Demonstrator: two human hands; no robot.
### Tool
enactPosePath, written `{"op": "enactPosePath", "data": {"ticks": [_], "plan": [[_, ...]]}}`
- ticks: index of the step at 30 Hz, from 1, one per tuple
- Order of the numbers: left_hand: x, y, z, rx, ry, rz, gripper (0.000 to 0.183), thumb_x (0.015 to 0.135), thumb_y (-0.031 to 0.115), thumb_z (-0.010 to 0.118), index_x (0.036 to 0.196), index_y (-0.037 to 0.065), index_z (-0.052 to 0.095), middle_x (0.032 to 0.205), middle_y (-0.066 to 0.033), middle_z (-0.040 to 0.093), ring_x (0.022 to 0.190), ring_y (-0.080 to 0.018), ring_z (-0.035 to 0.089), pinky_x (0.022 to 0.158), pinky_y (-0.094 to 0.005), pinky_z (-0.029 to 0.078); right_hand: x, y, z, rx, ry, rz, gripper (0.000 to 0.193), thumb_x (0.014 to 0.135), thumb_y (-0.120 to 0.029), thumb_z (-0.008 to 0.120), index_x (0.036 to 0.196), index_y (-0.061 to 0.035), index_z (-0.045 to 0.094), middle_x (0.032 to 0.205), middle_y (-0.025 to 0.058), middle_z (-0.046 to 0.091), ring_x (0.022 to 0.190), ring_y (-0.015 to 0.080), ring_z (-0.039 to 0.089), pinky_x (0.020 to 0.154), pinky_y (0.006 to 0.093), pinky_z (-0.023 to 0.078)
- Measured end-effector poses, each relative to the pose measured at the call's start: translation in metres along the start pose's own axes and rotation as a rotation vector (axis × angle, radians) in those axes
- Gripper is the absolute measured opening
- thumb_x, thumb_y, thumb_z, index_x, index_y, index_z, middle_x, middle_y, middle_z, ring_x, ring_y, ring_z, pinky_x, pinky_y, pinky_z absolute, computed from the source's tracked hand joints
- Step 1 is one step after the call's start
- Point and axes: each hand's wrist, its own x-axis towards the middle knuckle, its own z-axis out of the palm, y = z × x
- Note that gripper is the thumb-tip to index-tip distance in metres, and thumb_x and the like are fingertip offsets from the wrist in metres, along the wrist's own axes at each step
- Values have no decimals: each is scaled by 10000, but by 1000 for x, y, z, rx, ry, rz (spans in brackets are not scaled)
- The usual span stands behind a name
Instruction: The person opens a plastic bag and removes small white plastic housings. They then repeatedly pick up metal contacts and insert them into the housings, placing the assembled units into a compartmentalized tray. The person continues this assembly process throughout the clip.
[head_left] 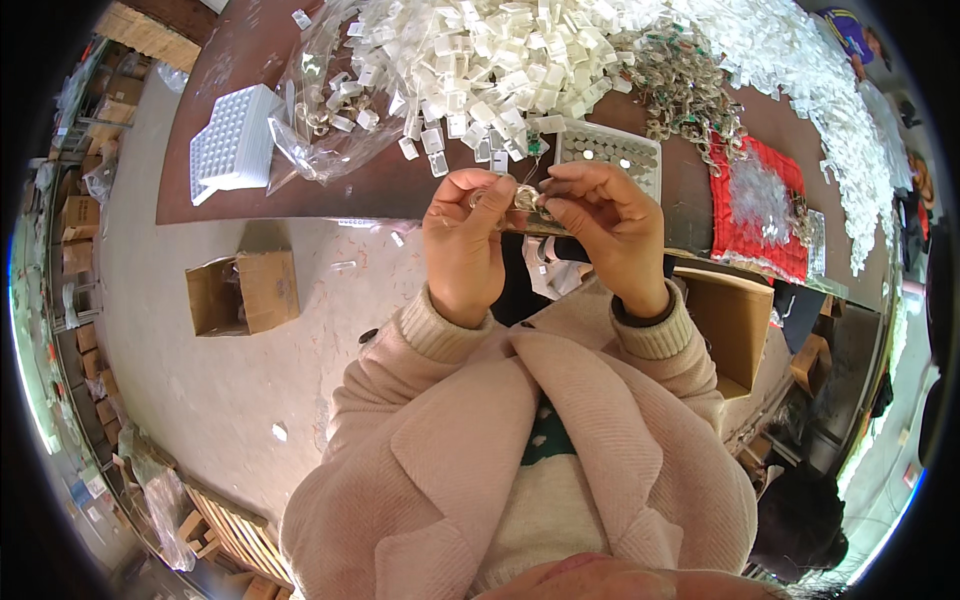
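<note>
Small, shiny, clear rounded pieces [525, 199] show between my two hands, above the near edge of the table; their exact kind is too small to make out. My left hand [466, 240] is closed, thumb and fingertips pinching one clear, ring-like end. My right hand [618, 232] is also closed, its thumb and forefinger pressed on the other side, where the fingertips partly hide it. Whether the pieces are joined cannot be told. Just beyond my hands lies a pale tray [657, 165] with rows of small round discs.
A heap of small clear plastic cases [490, 60] covers the brown table [350, 195]. Metallic clear pieces [685, 85] are piled to its right, near a red cloth [735, 215] bearing clear bits. White dimpled trays [235, 140] are stacked left. A cardboard box [270, 290] sits on the floor.
</note>
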Motion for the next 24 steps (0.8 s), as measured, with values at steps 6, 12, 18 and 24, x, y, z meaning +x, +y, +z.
{"op": "enactPosePath", "data": {"ticks": [6, 12, 18, 24], "plan": [[-1, -4, 2, 147, -47, 110, 152, 894, -52, 703, 980, 27, 605, 798, -75, 689, 599, -130, 652, 517, -245, 534, 1, -4, -2, 121, -2, 160, 266, 963, -22, 652, 1222, 29, 615, 1113, 90, 687, 1040, 131, 638, 931, 268, 503], [-7, -4, 7, 334, -63, 197, 182, 881, -84, 706, 978, 19, 591, 800, -69, 683, 614, -112, 649, 531, -230, 535, 7, -7, -1, -119, -13, 25, 207, 873, -81, 753, 1075, -71, 707, 1135, 78, 671, 955, 145, 648, 677, 227, 543], [4, 2, 1, 170, 1, 120, 170, 892, -55, 707, 957, 42, 583, 774, -60, 666, 564, -84, 590, 480, -215, 462, -6, -2, 0, -764, -146, -603, 251, 697, -27, 810, 903, -156, 748, 1204, 48, 617, 1083, 282, 532, 886, 386, 473], [9, 9, -12, -114, 5, -308, 84, 964, 70, 653, 1011, 49, 587, 858, -48, 643, 563, -67, 518, 435, -182, 379, -13, 20, -9, -522, -169, -422, 220, 763, 36, 778, 928, -105, 736, 1139, 62, 571, 949, 191, 573, 773, 297, 493]]}}
